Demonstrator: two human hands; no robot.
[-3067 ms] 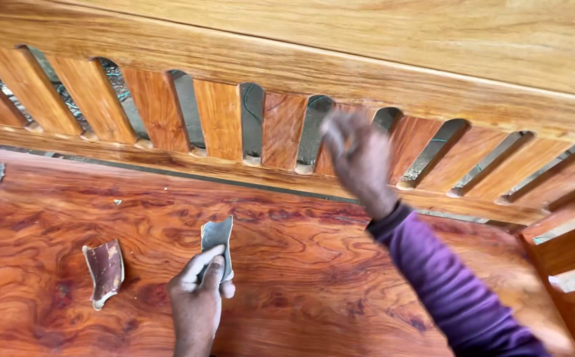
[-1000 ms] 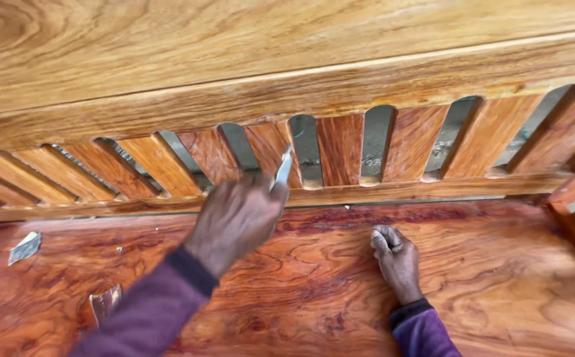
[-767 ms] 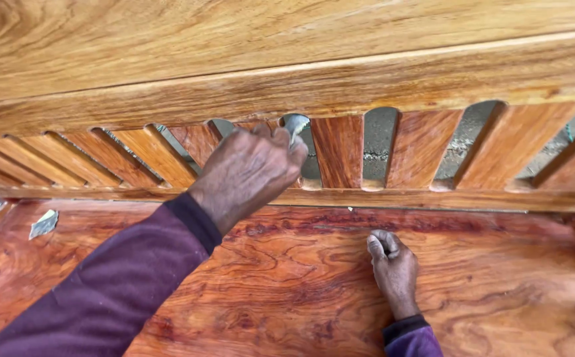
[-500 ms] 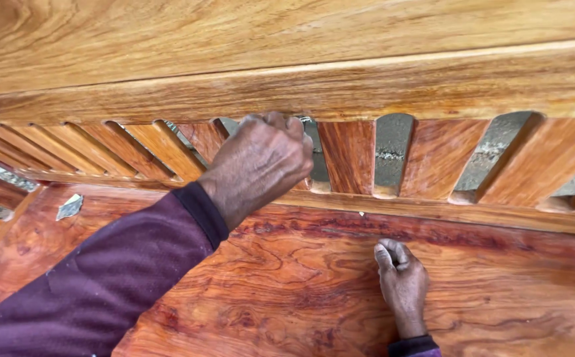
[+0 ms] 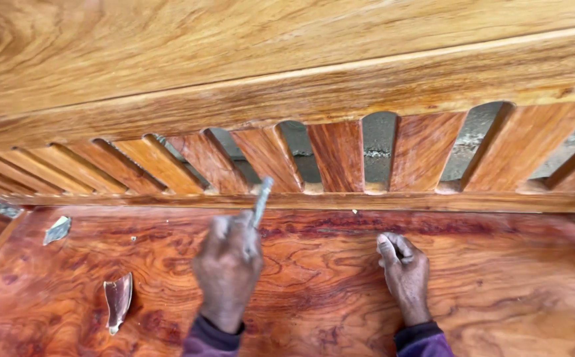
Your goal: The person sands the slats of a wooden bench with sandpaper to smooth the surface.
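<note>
Your sandpaper strip (image 5: 261,200) stands up from your left hand (image 5: 228,264), pinched in its fingers, just below the wooden slats (image 5: 338,156) | your right hand (image 5: 404,271) rests curled on the red seat board (image 5: 512,284), holding nothing visible | two sandpaper scraps (image 5: 117,301) lie well left.

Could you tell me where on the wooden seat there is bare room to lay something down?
The red seat board is bare right of the right hand, up to the slatted back. A narrower patch lies between the hands. It is more crowded left of the left hand: a curled sandpaper scrap and a smaller grey scrap.
</note>
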